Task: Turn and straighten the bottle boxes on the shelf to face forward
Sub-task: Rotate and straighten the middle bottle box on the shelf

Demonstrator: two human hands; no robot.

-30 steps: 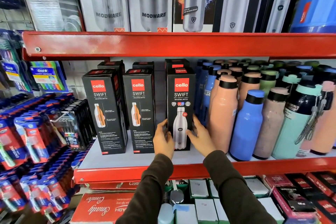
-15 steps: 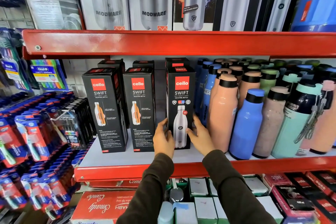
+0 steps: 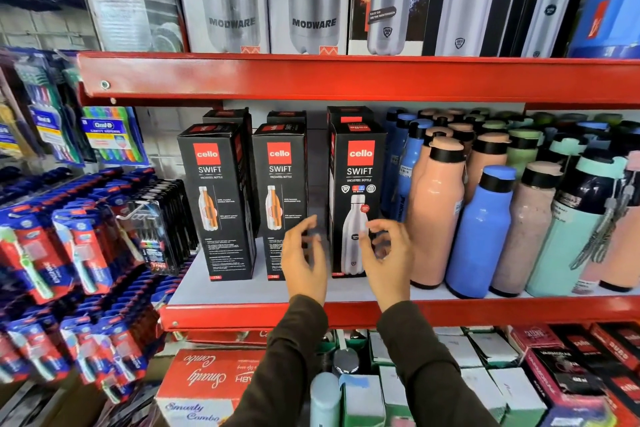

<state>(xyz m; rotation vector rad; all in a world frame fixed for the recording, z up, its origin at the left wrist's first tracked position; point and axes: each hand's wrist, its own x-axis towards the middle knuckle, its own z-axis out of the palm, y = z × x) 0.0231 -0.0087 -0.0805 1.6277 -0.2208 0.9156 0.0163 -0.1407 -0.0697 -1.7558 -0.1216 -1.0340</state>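
Note:
Three black Cello Swift bottle boxes stand upright on the white shelf [image 3: 242, 291]. The left box [image 3: 218, 201] and the middle box [image 3: 282, 198] show an orange bottle picture. The right box [image 3: 358, 198] shows a silver bottle and faces forward. More black boxes stand behind them. My left hand [image 3: 304, 260] hovers just left of the right box, fingers spread, holding nothing. My right hand [image 3: 388, 260] floats in front of that box's lower right corner, fingers curled apart, off the box.
Several loose bottles [image 3: 481, 229] in peach, blue and mint crowd the shelf right of the boxes. A red shelf lip [image 3: 346, 80] runs overhead. Toothbrush packs [image 3: 79, 253] hang at left. Red and white boxes [image 3: 207, 381] fill the shelf below.
Both hands have let go of the right box and pulled back a little toward me. The box stands where it was, face forward.

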